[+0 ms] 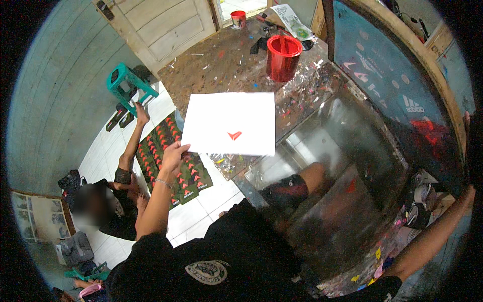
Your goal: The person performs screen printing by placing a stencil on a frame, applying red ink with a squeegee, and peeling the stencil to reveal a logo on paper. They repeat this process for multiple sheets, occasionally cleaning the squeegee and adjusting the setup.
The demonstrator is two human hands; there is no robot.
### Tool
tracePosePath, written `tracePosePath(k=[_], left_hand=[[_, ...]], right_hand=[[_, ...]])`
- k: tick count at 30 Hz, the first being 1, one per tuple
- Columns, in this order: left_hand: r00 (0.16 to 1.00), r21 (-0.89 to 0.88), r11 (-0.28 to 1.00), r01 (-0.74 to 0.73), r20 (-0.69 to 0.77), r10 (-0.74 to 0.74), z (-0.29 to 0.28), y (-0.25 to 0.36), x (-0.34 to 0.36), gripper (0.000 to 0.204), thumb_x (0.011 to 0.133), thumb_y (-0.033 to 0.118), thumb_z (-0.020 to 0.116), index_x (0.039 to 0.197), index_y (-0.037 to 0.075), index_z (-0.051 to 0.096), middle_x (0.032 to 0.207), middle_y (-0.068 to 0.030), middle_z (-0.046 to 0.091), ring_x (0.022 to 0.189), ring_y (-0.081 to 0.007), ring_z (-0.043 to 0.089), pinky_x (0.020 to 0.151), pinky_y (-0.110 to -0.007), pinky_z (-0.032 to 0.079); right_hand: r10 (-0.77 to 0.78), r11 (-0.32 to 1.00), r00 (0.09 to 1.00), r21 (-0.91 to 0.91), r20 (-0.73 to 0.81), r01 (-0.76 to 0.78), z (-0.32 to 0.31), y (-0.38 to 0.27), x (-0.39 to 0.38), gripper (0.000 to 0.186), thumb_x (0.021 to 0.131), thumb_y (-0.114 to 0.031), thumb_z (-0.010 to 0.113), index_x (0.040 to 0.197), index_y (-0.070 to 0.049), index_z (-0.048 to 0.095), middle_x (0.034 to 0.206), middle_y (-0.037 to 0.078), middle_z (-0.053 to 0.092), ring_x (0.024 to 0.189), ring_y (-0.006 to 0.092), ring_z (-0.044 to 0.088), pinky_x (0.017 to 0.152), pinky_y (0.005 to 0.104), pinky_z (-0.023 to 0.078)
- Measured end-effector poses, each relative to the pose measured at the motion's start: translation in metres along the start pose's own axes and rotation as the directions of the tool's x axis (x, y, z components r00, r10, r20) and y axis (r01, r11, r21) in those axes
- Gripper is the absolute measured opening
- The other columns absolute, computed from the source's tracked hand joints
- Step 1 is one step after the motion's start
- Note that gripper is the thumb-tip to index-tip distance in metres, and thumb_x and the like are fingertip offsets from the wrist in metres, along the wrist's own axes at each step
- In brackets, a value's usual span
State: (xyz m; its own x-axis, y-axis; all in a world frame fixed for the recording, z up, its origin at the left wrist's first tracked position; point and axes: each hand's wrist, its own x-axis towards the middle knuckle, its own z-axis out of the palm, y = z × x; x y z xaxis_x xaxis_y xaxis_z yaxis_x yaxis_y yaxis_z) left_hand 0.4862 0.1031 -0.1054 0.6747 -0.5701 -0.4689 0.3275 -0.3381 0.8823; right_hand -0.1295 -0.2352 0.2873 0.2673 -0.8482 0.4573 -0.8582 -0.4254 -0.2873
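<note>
My left hand (pixel 172 157) pinches a white sheet (pixel 226 113) near its lower left corner; a small red chevron (pixel 234 135) is printed on it, and it is held over the worktable (pixel 201 65). My right hand (pixel 467 194) reaches to the wooden-framed printing screen (pixel 387 95) at the far right, where the picture's dark rim hides most of its fingers. Below that screen lies a dark, glossy platen (pixel 352 151) showing reflections.
A red pot (pixel 283 63), red cup (pixel 238 20) and papers (pixel 292 20) sit on the table. A teal stool (pixel 121 80) stands by the door. A person (pixel 110 226) is on the tiled floor beside camouflage pieces with red chevrons (pixel 156 171). Another person is partly visible at lower left.
</note>
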Motion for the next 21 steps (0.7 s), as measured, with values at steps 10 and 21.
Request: tracePosePath(k=[10,21], left_hand=[[0.989,0.072,0.988,-0.139,-0.045,0.143,-0.014,0.025,0.004,0.019,0.099,0.012,0.065,0.109,-0.004,0.065,0.102,-0.0089,0.07,0.084,-0.0163,0.068,0.07,-0.031,0.062],[0.74,0.929,0.252,-0.271,0.034,0.671,-0.038,0.019,0.209,0.025,0.101,0.022,0.065,0.102,-0.002,0.069,0.101,-0.0181,0.071,0.078,-0.027,0.063,0.072,-0.035,0.055]], right_hand=[[0.126,0.99,0.988,-0.07,0.09,-0.12,-0.005,0.004,0.009,0.05,0.105,-0.04,0.049,0.117,0.005,0.065,0.112,0.015,0.065,0.103,0.0244,0.059,0.091,0.0368,0.045],[-0.263,0.929,0.964,-0.261,0.03,0.261,0.007,0.014,0.013,0.043,0.103,-0.042,0.049,0.124,-0.011,0.071,0.084,0.017,0.069,0.073,0.0288,0.063,0.07,0.0462,0.049]])
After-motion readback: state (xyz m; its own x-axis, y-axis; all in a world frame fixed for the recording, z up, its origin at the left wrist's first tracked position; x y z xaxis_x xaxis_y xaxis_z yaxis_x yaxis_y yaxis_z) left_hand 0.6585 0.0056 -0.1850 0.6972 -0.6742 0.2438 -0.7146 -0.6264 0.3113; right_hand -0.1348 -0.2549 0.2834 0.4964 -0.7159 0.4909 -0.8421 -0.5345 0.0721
